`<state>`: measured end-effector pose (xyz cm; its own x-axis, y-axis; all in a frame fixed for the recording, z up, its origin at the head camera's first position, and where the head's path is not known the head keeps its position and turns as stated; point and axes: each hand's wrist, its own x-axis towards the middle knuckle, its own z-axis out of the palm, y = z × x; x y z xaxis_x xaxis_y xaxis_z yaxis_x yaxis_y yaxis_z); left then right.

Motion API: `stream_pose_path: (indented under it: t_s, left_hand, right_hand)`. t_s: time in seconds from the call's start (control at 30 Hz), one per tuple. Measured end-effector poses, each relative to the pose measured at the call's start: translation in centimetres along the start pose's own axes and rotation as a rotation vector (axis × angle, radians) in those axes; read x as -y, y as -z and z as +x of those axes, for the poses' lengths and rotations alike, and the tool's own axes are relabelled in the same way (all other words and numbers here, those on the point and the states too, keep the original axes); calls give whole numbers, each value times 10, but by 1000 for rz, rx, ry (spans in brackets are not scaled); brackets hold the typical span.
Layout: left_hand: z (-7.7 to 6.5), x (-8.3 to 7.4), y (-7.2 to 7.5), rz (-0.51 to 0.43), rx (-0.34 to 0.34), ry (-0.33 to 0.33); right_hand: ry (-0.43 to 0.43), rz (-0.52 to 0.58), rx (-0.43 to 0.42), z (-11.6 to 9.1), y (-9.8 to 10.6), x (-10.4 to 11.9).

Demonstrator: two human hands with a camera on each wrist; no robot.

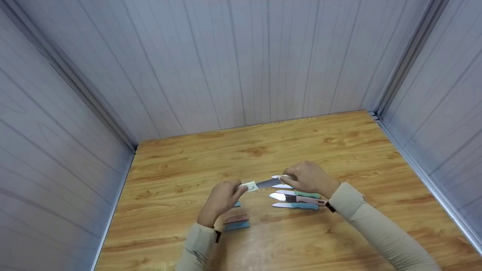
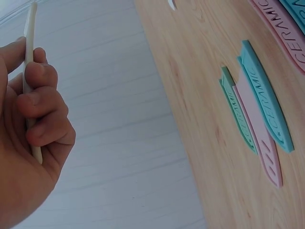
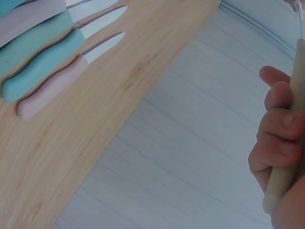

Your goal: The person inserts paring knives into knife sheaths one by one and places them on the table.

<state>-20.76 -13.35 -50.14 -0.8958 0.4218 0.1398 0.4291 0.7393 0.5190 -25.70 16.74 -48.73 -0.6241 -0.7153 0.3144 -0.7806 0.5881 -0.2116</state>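
My left hand (image 1: 221,199) grips a cream blade sheath (image 1: 250,186), its fingers curled round it in the left wrist view. A cream-handled knife (image 3: 299,78) is held in my right hand (image 1: 309,179). Its dark-looking blade (image 1: 268,183) spans the gap between both hands and meets the sheath's open end; whether the tip is inside cannot be made out. Both are raised above the table. Below the right hand lie knives with a green handle (image 1: 311,195), a pink handle (image 1: 309,201) and a blue handle (image 1: 307,206), blades pointing left.
Near the left hand, a pink sheath (image 1: 236,218) and a blue sheath (image 1: 236,226) lie on the wooden table (image 1: 169,226). The left wrist view shows further sheaths, teal (image 2: 268,102), green (image 2: 238,110) and pink (image 2: 270,162). Panelled walls (image 1: 241,67) enclose the table's back and sides.
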Motion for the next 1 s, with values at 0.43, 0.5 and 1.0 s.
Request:
stream_pose_path:
  t_s: [0.43, 0.5, 1.0]
  left_hand:
    - [4, -6, 0, 5, 3, -6]
    - [4, -6, 0, 6, 4, 1]
    - [8, -11, 4, 19, -6, -6]
  right_hand:
    - [2, 3, 2, 3, 1, 3]
    - [-3, 0, 12, 4, 2, 4]
    - [-29, -40, 31, 9, 5, 10]
